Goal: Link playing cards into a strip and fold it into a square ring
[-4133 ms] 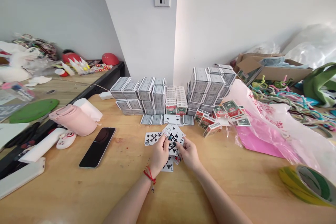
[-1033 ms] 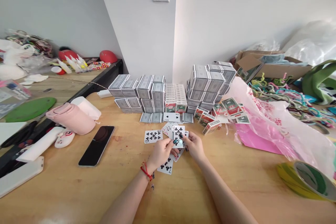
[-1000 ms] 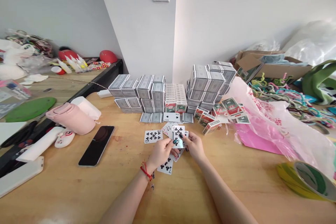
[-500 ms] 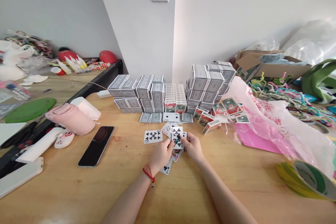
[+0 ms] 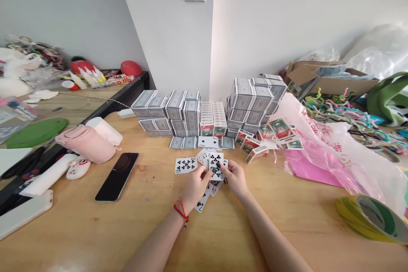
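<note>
My left hand [image 5: 195,188] and my right hand [image 5: 235,177] meet over the middle of the wooden table [image 5: 127,229], both pinched on a small fan of playing cards [image 5: 216,164] with a clubs card on top. A red string bracelet is on my left wrist. More loose cards lie under the hands, and a seven of clubs [image 5: 202,203] sticks out below my left hand. A nine of clubs [image 5: 185,165] lies face up just left of the hands. A two of spades [image 5: 208,141] lies beyond them.
Stacks of boxed card decks [image 5: 178,112] line the wall, with a taller stack [image 5: 251,102] on the right and loose decks [image 5: 270,136] beside a pink plastic bag [image 5: 321,153]. A black phone [image 5: 117,176], a pink pouch [image 5: 84,144] and a tape roll [image 5: 372,221] lie on the table.
The hands have stayed together over the card pile, shifting the held fan slightly. The seven of clubs under my left hand is now more covered.
</note>
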